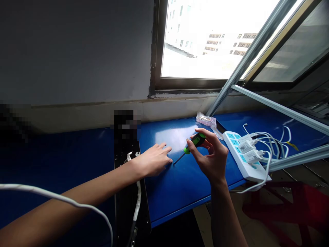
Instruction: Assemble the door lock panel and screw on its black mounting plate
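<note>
A green and black screwdriver (195, 142) is held by its handle in my right hand (212, 154), its thin dark shaft slanting down and left toward the blue tabletop (177, 192). My left hand (157, 159) rests palm down on the table, fingers spread, with its fingertips just left of the screwdriver's tip. Nothing shows in this hand. Beneath my left forearm lies a long black panel (128, 206) with a white-wrapped cable (138, 202) along it. Whether the tip touches anything small is too fine to tell.
At the right, a white power strip (238, 157) holds several white plugs and cables. A plastic packet (205, 119) lies near the wall. Metal bars (239, 65) slant across the right side. A white cable (64, 198) crosses above my left forearm; a red stool (298, 206) stands below.
</note>
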The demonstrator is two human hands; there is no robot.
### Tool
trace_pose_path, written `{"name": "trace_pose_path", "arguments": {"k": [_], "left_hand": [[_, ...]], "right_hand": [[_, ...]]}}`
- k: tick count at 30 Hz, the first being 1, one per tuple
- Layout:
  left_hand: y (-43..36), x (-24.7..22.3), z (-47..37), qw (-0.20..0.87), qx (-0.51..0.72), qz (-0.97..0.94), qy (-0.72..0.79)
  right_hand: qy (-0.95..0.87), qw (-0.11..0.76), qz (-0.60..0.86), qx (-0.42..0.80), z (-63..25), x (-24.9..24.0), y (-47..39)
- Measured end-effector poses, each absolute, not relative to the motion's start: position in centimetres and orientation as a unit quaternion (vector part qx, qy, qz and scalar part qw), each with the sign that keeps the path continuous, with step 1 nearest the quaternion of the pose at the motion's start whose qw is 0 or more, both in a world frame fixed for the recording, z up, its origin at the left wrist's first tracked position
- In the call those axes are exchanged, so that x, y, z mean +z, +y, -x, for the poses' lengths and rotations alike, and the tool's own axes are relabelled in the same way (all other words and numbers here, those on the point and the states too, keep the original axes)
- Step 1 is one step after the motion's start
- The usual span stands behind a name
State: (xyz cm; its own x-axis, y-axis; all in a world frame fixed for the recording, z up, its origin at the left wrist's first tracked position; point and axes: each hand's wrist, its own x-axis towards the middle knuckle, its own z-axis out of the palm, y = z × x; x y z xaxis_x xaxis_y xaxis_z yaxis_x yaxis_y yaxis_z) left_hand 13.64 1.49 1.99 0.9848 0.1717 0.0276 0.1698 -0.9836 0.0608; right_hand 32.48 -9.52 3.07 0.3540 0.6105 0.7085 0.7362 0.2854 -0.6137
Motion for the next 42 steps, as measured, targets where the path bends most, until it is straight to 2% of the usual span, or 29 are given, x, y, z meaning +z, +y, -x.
{"name": "trace_pose_path", "arguments": {"k": [9,13,19,28,33,42], "left_hand": [[0.4,4.5,-12.4,0.094,0.095,-0.985,0.105],[-0.2,5.1,-10.1,0.065,0.172,-0.974,0.132],[-1.1,5.2,-6.1,0.012,0.253,-0.963,0.093],[-1.6,3.8,-3.2,0.191,0.333,-0.915,0.122],[-1.7,2.9,-3.2,0.197,0.396,-0.884,0.151],[-2.0,1.7,-3.1,0.277,0.486,-0.806,0.195]], "right_hand": [[-0.517,0.689,0.501,-0.086,-30.9,7.0,-10.1],[-0.506,0.717,0.471,-0.089,-29.2,8.5,-9.9],[-0.527,0.732,0.426,-0.065,-27.3,9.8,-9.8],[-0.565,0.713,0.414,-0.034,-26.5,9.9,-9.3],[-0.551,0.723,0.414,-0.049,-25.6,10.0,-8.9],[-0.541,0.73,0.414,-0.058,-24.0,10.2,-8.3]]}}
